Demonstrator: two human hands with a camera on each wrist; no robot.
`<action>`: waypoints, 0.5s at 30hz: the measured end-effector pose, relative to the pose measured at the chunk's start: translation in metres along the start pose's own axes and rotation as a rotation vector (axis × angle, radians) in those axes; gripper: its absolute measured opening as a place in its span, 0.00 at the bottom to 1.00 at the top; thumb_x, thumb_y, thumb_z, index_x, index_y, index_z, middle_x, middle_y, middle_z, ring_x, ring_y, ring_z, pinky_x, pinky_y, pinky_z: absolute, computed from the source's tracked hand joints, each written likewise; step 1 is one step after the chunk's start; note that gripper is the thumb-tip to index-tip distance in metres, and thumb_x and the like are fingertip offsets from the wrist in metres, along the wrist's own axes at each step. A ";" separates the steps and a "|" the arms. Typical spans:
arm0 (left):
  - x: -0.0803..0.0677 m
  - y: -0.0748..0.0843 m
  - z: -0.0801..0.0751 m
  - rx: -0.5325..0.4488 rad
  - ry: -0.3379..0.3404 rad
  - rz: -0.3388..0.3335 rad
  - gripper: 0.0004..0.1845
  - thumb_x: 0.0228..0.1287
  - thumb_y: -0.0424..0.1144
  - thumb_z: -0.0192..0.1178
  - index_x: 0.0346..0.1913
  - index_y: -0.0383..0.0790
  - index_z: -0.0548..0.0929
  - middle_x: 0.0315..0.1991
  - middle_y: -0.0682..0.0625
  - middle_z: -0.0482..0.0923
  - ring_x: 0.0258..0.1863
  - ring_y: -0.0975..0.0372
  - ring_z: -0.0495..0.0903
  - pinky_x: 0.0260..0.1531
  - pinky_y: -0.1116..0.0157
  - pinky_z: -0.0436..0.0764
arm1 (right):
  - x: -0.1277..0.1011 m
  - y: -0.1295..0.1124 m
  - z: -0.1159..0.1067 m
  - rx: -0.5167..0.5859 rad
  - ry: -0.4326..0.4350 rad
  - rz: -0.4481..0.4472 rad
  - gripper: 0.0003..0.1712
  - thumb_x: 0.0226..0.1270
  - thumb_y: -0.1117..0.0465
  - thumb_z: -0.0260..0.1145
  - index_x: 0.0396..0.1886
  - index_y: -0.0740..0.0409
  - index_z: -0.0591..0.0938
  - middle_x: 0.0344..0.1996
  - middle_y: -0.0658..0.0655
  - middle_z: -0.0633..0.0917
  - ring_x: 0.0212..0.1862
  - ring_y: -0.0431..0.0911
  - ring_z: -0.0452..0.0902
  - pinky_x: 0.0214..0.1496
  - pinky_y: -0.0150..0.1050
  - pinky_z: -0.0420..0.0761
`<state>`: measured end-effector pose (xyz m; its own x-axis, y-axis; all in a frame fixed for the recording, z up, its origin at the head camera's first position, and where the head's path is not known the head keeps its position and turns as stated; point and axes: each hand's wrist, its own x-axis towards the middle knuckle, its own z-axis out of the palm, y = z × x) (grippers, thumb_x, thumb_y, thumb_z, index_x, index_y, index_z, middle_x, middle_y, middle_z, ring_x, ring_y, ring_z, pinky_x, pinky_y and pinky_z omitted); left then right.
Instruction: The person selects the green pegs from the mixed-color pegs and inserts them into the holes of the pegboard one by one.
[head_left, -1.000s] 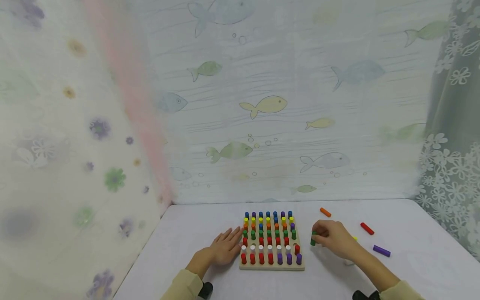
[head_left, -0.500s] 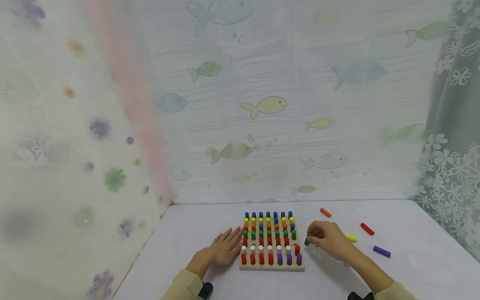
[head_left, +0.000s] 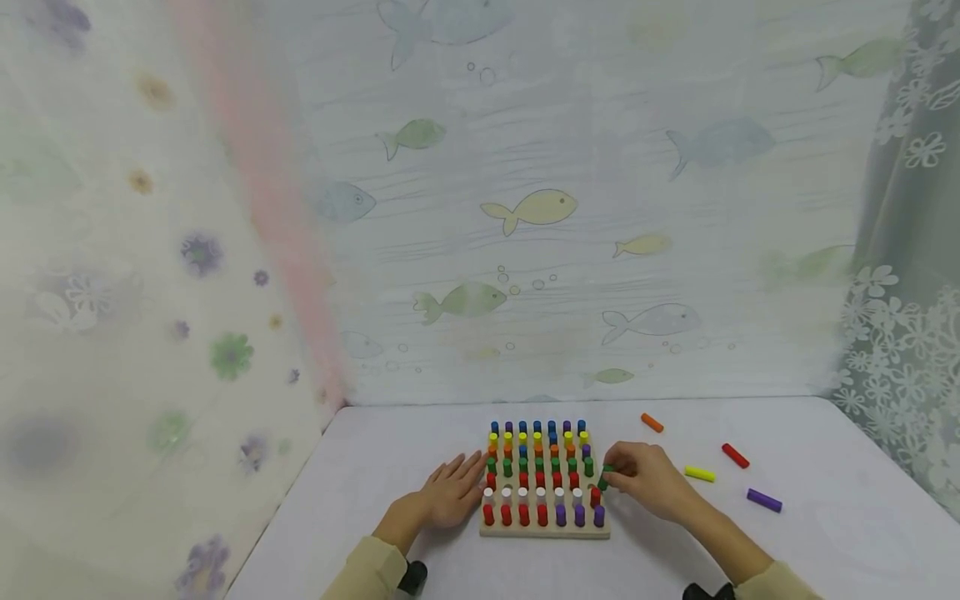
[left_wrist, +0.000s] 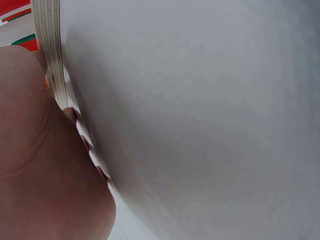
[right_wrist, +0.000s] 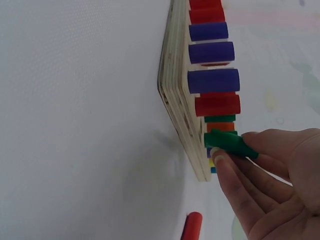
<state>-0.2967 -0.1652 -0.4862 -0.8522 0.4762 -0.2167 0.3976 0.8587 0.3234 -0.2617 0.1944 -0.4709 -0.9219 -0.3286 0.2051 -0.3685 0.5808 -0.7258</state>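
Observation:
A wooden pegboard (head_left: 546, 534) stands on the white table, filled with rows of coloured pegs. In the head view, my left hand (head_left: 452, 492) lies flat with fingers straight, fingertips at the board's left edge. The left wrist view shows that hand beside the board's layered side (left_wrist: 49, 45). At the board's right edge, my right hand (head_left: 643, 477) pinches a green peg (right_wrist: 232, 143) between thumb and fingers. The peg is tilted, its free end close to the rightmost pegs. Bare holes show in the row of red pegs (head_left: 557, 481), one near its left end and one at its right end.
Right of the board lie loose pegs: an orange peg (head_left: 652, 422), a red peg (head_left: 735, 455), a yellow peg (head_left: 700, 474) and a purple peg (head_left: 764, 500). A curtain printed with fish (head_left: 528, 208) hangs behind the table.
My right hand has moved left with the green peg, from the table to the board's right edge. The yellow peg has come into full view; the left hand stays put.

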 end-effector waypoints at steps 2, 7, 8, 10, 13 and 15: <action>0.000 0.000 0.000 -0.002 0.004 0.006 0.34 0.82 0.58 0.37 0.83 0.48 0.52 0.83 0.48 0.50 0.82 0.48 0.46 0.77 0.41 0.46 | 0.001 -0.001 0.002 0.006 -0.002 0.010 0.06 0.67 0.65 0.72 0.41 0.62 0.84 0.34 0.49 0.87 0.34 0.40 0.82 0.36 0.31 0.84; -0.002 0.001 -0.001 -0.003 0.015 0.008 0.34 0.82 0.58 0.39 0.83 0.50 0.53 0.82 0.49 0.52 0.82 0.49 0.48 0.77 0.41 0.48 | 0.002 -0.004 0.006 0.001 -0.002 0.017 0.06 0.67 0.65 0.72 0.41 0.61 0.84 0.34 0.49 0.87 0.34 0.41 0.81 0.36 0.31 0.83; -0.002 0.001 -0.001 -0.002 0.016 0.009 0.34 0.82 0.58 0.39 0.83 0.50 0.53 0.83 0.49 0.52 0.82 0.49 0.47 0.77 0.41 0.48 | 0.002 -0.004 0.006 -0.001 -0.001 0.013 0.06 0.67 0.65 0.72 0.41 0.61 0.84 0.34 0.49 0.87 0.34 0.41 0.81 0.36 0.30 0.83; -0.002 0.000 0.000 0.000 0.018 0.013 0.34 0.82 0.58 0.39 0.83 0.49 0.53 0.83 0.48 0.51 0.82 0.48 0.47 0.77 0.40 0.47 | 0.002 -0.006 0.008 -0.002 0.004 0.011 0.06 0.67 0.66 0.72 0.41 0.62 0.84 0.33 0.49 0.87 0.34 0.42 0.81 0.37 0.30 0.83; -0.001 -0.001 0.001 0.003 0.019 0.019 0.34 0.82 0.58 0.37 0.83 0.48 0.53 0.82 0.47 0.51 0.82 0.47 0.47 0.77 0.40 0.47 | 0.003 -0.007 0.010 -0.003 0.005 0.005 0.07 0.67 0.66 0.72 0.41 0.63 0.84 0.33 0.49 0.87 0.34 0.41 0.81 0.37 0.30 0.83; -0.001 -0.001 0.001 0.002 0.018 0.014 0.35 0.82 0.59 0.37 0.83 0.48 0.52 0.83 0.48 0.51 0.82 0.48 0.46 0.77 0.40 0.46 | 0.004 -0.008 0.011 -0.010 0.004 0.000 0.06 0.66 0.66 0.72 0.41 0.63 0.84 0.33 0.49 0.87 0.34 0.40 0.81 0.37 0.30 0.82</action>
<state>-0.2960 -0.1660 -0.4868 -0.8524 0.4848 -0.1959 0.4102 0.8523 0.3245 -0.2609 0.1805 -0.4718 -0.9225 -0.3252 0.2078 -0.3693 0.5880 -0.7196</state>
